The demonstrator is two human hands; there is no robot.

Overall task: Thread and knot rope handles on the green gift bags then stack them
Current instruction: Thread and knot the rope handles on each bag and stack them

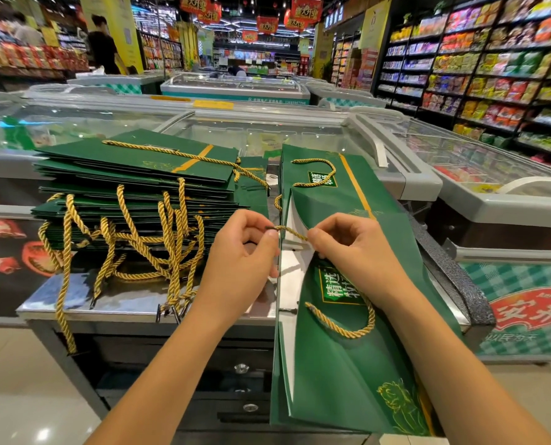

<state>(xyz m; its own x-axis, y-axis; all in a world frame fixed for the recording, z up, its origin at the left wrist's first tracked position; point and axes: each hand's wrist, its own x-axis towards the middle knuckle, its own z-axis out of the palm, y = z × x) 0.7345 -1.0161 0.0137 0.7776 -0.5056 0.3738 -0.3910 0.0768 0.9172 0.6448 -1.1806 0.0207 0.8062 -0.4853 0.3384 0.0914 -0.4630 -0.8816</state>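
Note:
A flat green gift bag (341, 358) lies lengthwise on the right of the metal counter (123, 303), its white inside showing at the open top. A gold rope handle (341, 326) loops across its front. Just above that opening, my left hand (242, 252) and my right hand (351, 248) each pinch one short stretch of gold rope (292, 232) between them. Another green bag (328, 178) with a gold handle lies beyond it. A tall stack of flat green bags (133, 181) sits on the left, and loose gold ropes (145, 239) hang over its near side.
Glass-topped chest freezers (267, 130) stand behind the counter and to the right. Drawers with round knobs (241, 368) sit under the counter. Snack shelves (492, 75) line the right aisle. A person in black (102, 46) stands far back on the left.

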